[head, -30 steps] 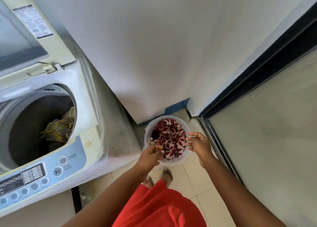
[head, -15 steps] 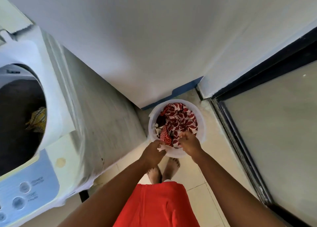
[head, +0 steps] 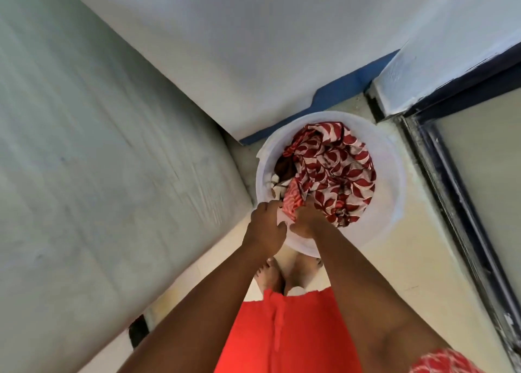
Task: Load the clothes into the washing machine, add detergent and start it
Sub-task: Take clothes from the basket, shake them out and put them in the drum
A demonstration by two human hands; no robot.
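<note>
Clothes (head: 332,172), red and white leaf-patterned, are heaped in a white plastic tub (head: 389,175) on the floor beside the washing machine's side panel (head: 112,161). The fabric's near edge is gripped by the right hand (head: 307,220); the left hand (head: 266,229) is curled over the tub rim, its hold unclear.

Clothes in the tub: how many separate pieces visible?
3, maybe more buried: red-and-white leaf-print cloth on top, red striped piece by the right hand, dark garment at the tub's left.
</note>
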